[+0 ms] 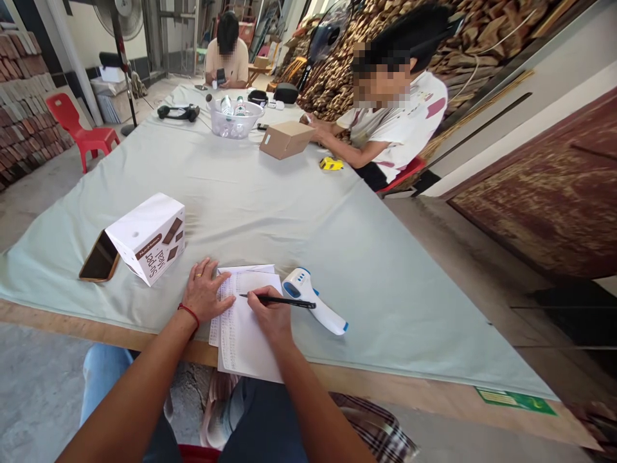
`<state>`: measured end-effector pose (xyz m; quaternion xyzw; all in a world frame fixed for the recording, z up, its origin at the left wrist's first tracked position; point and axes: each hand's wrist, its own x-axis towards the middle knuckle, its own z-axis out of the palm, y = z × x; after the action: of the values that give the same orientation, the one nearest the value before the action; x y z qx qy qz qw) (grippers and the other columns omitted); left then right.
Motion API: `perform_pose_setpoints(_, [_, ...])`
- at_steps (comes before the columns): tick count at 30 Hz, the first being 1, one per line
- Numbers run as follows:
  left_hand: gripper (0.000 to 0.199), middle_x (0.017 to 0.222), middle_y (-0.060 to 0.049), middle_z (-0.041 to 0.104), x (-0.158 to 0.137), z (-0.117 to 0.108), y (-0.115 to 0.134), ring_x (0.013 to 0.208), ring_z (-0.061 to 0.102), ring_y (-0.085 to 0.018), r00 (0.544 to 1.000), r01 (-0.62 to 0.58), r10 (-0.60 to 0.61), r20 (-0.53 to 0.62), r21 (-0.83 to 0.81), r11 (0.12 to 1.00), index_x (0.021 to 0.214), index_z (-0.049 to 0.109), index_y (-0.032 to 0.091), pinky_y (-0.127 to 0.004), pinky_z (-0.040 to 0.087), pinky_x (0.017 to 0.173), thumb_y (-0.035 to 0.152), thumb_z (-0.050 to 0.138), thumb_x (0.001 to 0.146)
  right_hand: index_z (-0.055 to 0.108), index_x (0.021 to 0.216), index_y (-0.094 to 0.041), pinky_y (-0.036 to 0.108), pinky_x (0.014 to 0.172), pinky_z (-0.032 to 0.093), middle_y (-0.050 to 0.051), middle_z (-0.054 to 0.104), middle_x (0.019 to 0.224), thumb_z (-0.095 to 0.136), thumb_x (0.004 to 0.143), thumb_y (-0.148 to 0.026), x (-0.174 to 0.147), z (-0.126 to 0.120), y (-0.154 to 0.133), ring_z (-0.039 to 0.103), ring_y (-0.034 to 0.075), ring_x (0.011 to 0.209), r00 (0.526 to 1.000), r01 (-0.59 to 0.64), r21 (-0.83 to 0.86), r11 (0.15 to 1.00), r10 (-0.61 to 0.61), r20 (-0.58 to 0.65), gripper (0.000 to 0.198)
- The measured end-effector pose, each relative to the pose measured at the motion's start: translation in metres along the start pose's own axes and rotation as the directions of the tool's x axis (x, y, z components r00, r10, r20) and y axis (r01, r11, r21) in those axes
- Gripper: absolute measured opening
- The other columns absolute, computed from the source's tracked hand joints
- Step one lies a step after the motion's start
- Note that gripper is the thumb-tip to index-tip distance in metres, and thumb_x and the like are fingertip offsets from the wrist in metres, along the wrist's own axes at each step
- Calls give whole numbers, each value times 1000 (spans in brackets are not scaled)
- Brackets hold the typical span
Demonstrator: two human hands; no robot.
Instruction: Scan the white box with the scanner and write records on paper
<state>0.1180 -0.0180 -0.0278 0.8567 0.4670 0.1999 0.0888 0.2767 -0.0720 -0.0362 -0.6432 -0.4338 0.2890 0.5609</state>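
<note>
Sheets of paper (255,341) with rows of handwriting lie at the table's near edge, partly overhanging it. My left hand (205,292) rests on their left side, fingers spread, with a ring and a red string bracelet. In my right hand (272,318) is a black pen (294,301), its tip over the upper part of the top sheet. Just right of the papers lies a white and blue infrared thermometer (315,302). To the left of my left hand stands a white printed box (149,235), with a smartphone (100,257) leaning against it.
Farther up the cloth-covered table (231,199) are a cardboard box (285,139), a yellow tape measure (331,163) and a clear basin (236,122) of bottles. One person (395,122) sits at the right side, another (234,58) at the far end. A red chair (81,128) stands left.
</note>
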Motion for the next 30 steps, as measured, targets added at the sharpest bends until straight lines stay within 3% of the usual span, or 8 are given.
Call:
perform_pose_setpoints(11, [49,136,-12,49,0,1,0,134,35,-35,1000,-8,8,-8,-13,1000,118,63,25,-55,27,112,42,71,73,57,63,-20,30,60,46,0,60,61,57,72,-42,0,2,3,53,16,59,995,79,-30,996,-77,65,24])
perform_pose_setpoints(30, [47,136,-11,49,-1,0,0,134,35,-35,1000,-13,12,-23,-36,999,117,63,25,-55,28,112,42,70,73,57,65,-20,29,60,45,0,60,61,57,74,-41,0,2,8,53,16,60,993,88,-44,995,-84,82,22])
